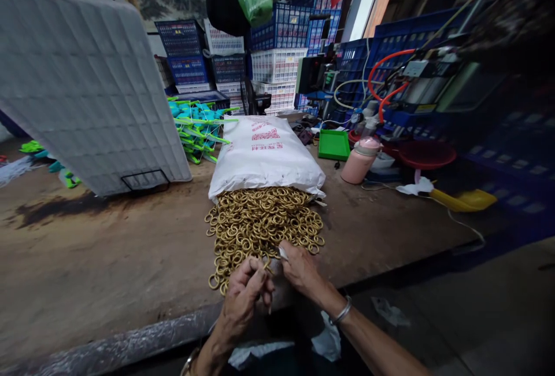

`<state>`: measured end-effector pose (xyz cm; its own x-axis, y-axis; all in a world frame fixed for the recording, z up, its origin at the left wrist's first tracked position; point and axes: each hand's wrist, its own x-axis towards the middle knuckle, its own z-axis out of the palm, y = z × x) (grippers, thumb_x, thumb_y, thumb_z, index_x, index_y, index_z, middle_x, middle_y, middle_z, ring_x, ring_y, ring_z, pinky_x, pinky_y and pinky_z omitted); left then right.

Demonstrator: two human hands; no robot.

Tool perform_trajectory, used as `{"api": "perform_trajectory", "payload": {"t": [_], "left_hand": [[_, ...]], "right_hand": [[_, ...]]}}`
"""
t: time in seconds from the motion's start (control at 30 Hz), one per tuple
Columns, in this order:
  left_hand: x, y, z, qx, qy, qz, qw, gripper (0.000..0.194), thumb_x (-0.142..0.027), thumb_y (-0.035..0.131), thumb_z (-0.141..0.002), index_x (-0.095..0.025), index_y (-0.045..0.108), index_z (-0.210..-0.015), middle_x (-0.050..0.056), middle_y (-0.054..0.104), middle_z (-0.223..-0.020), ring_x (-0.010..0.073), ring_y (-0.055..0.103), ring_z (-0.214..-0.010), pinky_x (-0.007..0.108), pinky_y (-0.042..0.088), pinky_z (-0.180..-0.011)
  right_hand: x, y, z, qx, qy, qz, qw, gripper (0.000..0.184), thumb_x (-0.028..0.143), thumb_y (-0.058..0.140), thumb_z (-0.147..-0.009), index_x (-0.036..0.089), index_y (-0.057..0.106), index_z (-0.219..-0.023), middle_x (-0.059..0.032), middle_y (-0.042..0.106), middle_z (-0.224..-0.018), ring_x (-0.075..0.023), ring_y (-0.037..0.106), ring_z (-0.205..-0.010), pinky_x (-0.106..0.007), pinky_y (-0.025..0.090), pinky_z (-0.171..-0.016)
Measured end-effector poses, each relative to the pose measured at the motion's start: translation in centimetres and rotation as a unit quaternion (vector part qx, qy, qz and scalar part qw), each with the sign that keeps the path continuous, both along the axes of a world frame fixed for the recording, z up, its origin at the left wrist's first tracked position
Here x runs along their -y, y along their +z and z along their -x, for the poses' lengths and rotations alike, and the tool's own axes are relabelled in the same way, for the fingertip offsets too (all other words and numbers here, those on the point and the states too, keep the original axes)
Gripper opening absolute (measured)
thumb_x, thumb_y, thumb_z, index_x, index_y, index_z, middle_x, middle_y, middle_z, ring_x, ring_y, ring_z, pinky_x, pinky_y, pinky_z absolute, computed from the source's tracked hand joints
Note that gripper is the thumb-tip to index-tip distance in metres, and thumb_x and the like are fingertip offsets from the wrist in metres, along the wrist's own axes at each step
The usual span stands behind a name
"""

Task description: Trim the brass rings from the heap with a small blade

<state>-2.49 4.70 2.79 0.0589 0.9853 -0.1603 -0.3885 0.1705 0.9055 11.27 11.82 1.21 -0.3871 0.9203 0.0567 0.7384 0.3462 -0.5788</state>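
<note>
A ring point(267, 265) is pinched between thumb and fingers of the left grip point(245, 290); it is best held lightly by the rim, over the worktop point(108, 266). Loose brass-coloured rings point(260, 220) are heaped just beyond both grips, at the sack point(264, 156) mouth; singles are better picked from the near fringe, as digging could start a slide. Right grip point(302, 270): fingertips drawn in by the pile, whitish piece point(283, 253) at the thumb; whether anything is gripped can't be told. Room: left of the left grip, bare surface is available, bounded farther out by the white panel point(95, 92). Front edge point(143, 335) runs close by the left grip; drops could be lost there. Beyond the right grip, the pink bottle point(359, 162) is well apart.
</note>
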Motion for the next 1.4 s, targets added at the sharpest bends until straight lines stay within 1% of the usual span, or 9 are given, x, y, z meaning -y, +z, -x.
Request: {"api": "perform_trajectory", "payload": {"t": [0.13,0.27,0.43,0.53,0.73,0.9,1.13,1.27,1.4], "left_hand": [[-0.3,0.3,0.0,0.079,-0.001,0.010,0.997,0.025,-0.041,0.058,-0.076,-0.019,0.046,-0.073,-0.004,0.056,-0.059,0.0050,0.043,-0.038,0.017,0.039,-0.037],[-0.6,0.1,0.2,0.089,0.007,-0.007,0.996,0.025,-0.039,0.060,-0.075,-0.017,0.048,-0.074,-0.002,0.056,-0.062,0.0054,0.045,-0.041,0.017,0.040,-0.038],[-0.7,0.0,0.4,0.083,0.010,0.007,0.997,0.026,-0.039,0.061,-0.074,-0.017,0.049,-0.076,-0.001,0.057,-0.063,0.0062,0.046,-0.042,0.018,0.040,-0.038],[-0.8,-0.1,0.4,0.084,0.025,0.033,0.996,0.029,-0.042,0.063,-0.071,-0.017,0.049,-0.074,-0.001,0.057,-0.061,0.0070,0.047,-0.043,0.018,0.040,-0.038],[-0.9,-1.0,0.5,0.067,0.083,0.091,0.990,0.036,-0.048,0.064,-0.067,-0.017,0.047,-0.068,-0.003,0.055,-0.056,0.0068,0.046,-0.043,0.016,0.035,-0.037],[-0.7,-1.0,0.5,0.062,0.084,0.085,0.991,0.034,-0.045,0.067,-0.065,-0.018,0.047,-0.072,-0.005,0.051,-0.056,0.0065,0.045,-0.044,0.015,0.034,-0.036],[-0.8,-1.3,0.8,-0.041,0.097,0.062,0.993,0.030,-0.045,0.063,-0.068,-0.018,0.052,-0.074,-0.007,0.048,-0.054,0.0058,0.041,-0.039,0.016,0.035,-0.036],[-0.8,-1.3,0.8,-0.178,0.149,-0.018,0.972,0.022,-0.039,0.062,-0.069,-0.018,0.059,-0.069,-0.004,0.051,-0.054,0.0090,0.045,-0.043,0.019,0.038,-0.042],[-0.7,-0.7,0.8,-0.221,0.148,-0.076,0.961,0.018,-0.036,0.061,-0.071,-0.018,0.061,-0.066,-0.001,0.057,-0.059,0.0119,0.051,-0.055,0.021,0.043,-0.054]], "right_hand": [[0.5,0.9,1.0,-0.190,-0.013,0.131,0.973,0.023,0.027,0.037,-0.081,0.019,0.045,-0.062,0.0031,0.046,-0.055,-0.0095,0.038,-0.052,-0.021,0.028,-0.051],[1.4,1.5,1.8,-0.326,0.029,0.329,0.886,0.036,0.045,0.035,-0.083,0.018,0.046,-0.061,0.0046,0.046,-0.049,-0.0066,0.034,-0.041,-0.019,0.025,-0.041],[1.6,1.1,1.8,-0.382,0.024,0.399,0.833,0.032,0.047,0.043,-0.079,0.018,0.046,-0.067,0.0070,0.044,-0.052,-0.0033,0.024,-0.036,-0.017,0.016,-0.035],[1.4,1.0,2.0,-0.383,0.032,0.368,0.847,0.023,0.039,0.046,-0.078,0.018,0.047,-0.070,0.0058,0.047,-0.055,-0.0048,0.035,-0.042,-0.017,0.025,-0.040],[1.1,1.0,1.9,-0.256,0.008,0.126,0.958,0.014,0.028,0.046,-0.078,0.018,0.051,-0.069,0.0033,0.050,-0.060,-0.0096,0.044,-0.057,-0.020,0.034,-0.054],[1.4,1.4,1.8,-0.180,0.045,0.022,0.982,0.014,0.012,0.043,-0.075,0.020,0.053,-0.080,0.0009,0.056,-0.069,-0.0115,0.048,-0.062,-0.022,0.033,-0.058],[1.8,2.1,2.2,-0.195,0.026,0.053,0.979,0.006,0.020,0.045,-0.078,0.020,0.051,-0.075,0.0030,0.052,-0.064,-0.0105,0.044,-0.058,-0.021,0.031,-0.055],[1.7,2.2,2.5,-0.227,0.016,0.130,0.965,0.028,0.036,0.042,-0.083,0.019,0.043,-0.061,0.0054,0.041,-0.056,-0.0088,0.037,-0.054,-0.020,0.029,-0.050],[1.6,2.2,2.6,-0.256,0.010,0.207,0.944,0.030,0.040,0.042,-0.081,0.019,0.041,-0.060,0.0056,0.039,-0.054,-0.0085,0.038,-0.052,-0.020,0.031,-0.048]]}}
